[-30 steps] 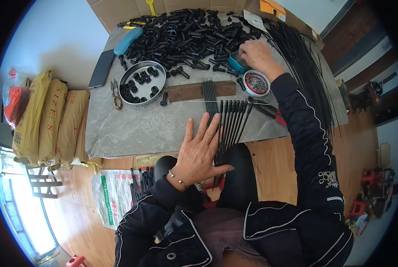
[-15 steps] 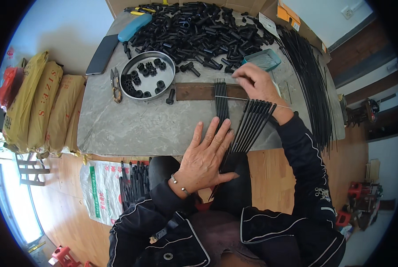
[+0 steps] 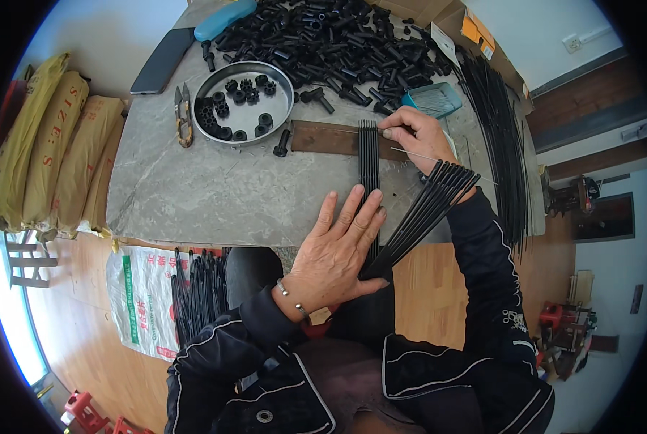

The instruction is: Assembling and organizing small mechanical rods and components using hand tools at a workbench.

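As I look along the grey table (image 3: pixel 157 184) from its left, the items run as follows. Snips (image 3: pixel 185 134), one pair, beside a round metal tray (image 3: pixel 239 116) of short black pieces (image 3: pixel 222 134). Black fitting (image 3: pixel 282 143), one, loose, near the left end of a brown wooden strip (image 3: pixel 323 137). Left hand (image 3: pixel 338 253): spread flat, fingertips on the row of black rods (image 3: pixel 368 155), grasping nothing. Row: side by side in mid-table, upper ends across the strip. Advisable, I judge: light, even palm pressure, so that no rod rolls over its neighbour, and upper ends level. Right hand (image 3: pixel 423 139): thumb and forefinger pinched together just beside those ends; whether anything thin is between them, I cannot tell. A small, slow pinch would seem best, wrist clear of the fanned rods (image 3: pixel 428 210), which spread just below it. Teal box (image 3: pixel 439 100), beyond the right hand. Long black rods (image 3: pixel 504 159), one loose bundle, at the table's right side.
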The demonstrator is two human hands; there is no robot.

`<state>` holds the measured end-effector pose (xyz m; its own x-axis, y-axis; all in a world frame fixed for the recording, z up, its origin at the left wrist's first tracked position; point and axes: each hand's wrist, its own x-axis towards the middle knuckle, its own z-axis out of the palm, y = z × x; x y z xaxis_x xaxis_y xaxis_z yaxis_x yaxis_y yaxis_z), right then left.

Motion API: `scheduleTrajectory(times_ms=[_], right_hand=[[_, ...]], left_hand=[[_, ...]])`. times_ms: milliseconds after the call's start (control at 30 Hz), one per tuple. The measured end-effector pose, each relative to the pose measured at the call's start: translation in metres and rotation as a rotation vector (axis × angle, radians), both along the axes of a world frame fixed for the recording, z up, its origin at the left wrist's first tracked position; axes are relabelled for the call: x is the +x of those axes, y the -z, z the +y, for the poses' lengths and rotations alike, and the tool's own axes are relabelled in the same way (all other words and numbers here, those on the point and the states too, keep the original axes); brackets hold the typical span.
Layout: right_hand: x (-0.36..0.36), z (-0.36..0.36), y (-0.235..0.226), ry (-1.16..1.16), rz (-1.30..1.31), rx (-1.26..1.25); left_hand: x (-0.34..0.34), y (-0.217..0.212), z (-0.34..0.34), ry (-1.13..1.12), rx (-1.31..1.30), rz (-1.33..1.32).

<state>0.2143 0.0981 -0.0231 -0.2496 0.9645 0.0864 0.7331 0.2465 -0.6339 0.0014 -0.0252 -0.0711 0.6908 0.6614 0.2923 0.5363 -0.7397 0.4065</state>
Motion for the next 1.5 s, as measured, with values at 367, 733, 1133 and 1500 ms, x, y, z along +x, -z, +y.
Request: scheduleTrajectory(times_ms=[367,733,1133,1500], right_hand=[[-0.004,0.003,-0.002,0.017,-0.025,0.010],[0.005,-0.003,0.006,0.070,-0.014,0.061],[0.006,-0.004,0.004,-0.016,-0.138,0.167],[0.008,-0.006,0.001,0.058,-0.149,0.086]], left_hand=[[0.000,0.000,0.001,0.002,0.009,0.010],[0.000,-0.003,0.000,-0.004,0.011,0.041],[0.001,-0.003,-0.002,-0.015,-0.002,0.010],[0.002,-0.004,-0.003,-0.013,-0.011,0.023]])
